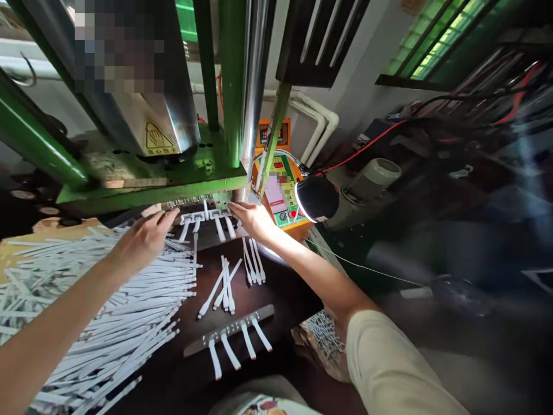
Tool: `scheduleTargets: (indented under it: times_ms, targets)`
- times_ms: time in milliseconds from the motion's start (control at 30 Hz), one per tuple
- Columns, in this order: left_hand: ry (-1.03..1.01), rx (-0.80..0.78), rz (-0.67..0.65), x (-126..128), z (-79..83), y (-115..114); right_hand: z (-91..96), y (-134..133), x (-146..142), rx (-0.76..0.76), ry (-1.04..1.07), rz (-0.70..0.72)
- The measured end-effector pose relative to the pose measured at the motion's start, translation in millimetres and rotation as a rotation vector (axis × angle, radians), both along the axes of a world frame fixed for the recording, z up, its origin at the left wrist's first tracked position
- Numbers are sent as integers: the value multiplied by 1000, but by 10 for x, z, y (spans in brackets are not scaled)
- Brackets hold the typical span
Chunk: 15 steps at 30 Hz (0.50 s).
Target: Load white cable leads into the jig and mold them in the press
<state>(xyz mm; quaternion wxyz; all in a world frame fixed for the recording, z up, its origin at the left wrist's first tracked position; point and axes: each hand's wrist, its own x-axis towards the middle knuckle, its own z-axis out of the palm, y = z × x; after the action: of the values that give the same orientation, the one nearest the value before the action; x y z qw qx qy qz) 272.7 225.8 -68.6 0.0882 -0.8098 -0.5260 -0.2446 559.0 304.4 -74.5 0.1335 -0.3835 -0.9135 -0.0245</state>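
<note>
My left hand (149,236) and my right hand (256,220) are at opposite ends of a metal mold bar (219,212) at the front of a green press. Both have their fingers closed on its ends. Several short white cables (220,227) hang out of the bar toward me, joined along its edge by a white strip. The fingertips are partly hidden against the press. A second mold bar (235,329) with white cables lies nearer to me on the dark table. Between the two bars lie loose white cables (225,288).
A large heap of white cables (116,311) covers the table's left side. The press's ram (159,124), with a hand-warning sticker, hangs above. An orange control box (279,184) and a black lamp (317,199) stand at the right. Below the table is a bag of small pieces (324,340).
</note>
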Motion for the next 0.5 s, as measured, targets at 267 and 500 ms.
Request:
scheduleTargets:
  times_ms: [267,500]
  targets:
    - [-8,-223,-143,720,-507,-1737,-29,-1280,1784,-403,386,-202]
    - [31,-221,-71,731,-703,-1930,-48,-1698,2217,-468,298,-392]
